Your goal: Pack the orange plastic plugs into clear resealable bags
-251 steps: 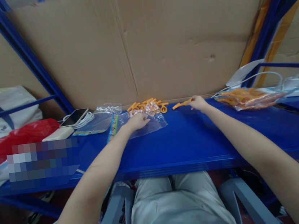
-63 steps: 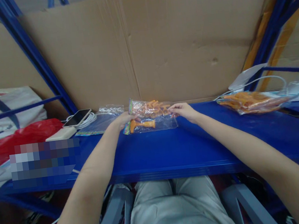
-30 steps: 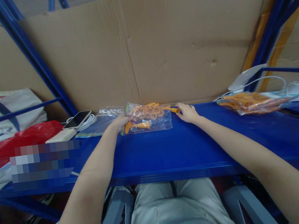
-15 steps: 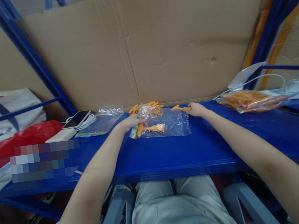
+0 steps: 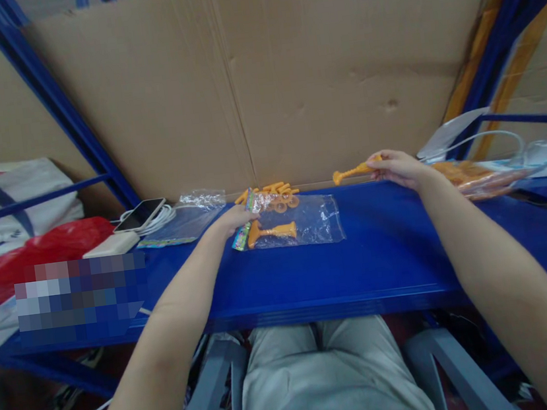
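Orange plastic horn-shaped piece (image 5: 347,173) hangs just above the far part of the blue worktop (image 5: 374,259), its stem pinched at the right-hand end between thumb and fingers of the right hand (image 5: 391,169), the flared end pointing left. It looks light, hollow and fairly stiff; hard, smooth plastic like this may roll or slip a little under a loose pinch, yet it seems unlikely to break. The slim stem gives the surest hold, with the wider ends acting as stops.

The left hand (image 5: 236,219) is closed on the printed end of a clear plastic bag (image 5: 318,219), which lies flat with a similar orange piece (image 5: 279,232) showing through it. That film is probably limp, slick and easily creased, so the stiffer-looking printed strip (image 5: 241,237) is the better place to grip.

Behind the bag sits a pile of orange pieces (image 5: 276,187) against the cardboard (image 5: 335,58); whether any of its nearer ones lie inside the film, I cannot tell.
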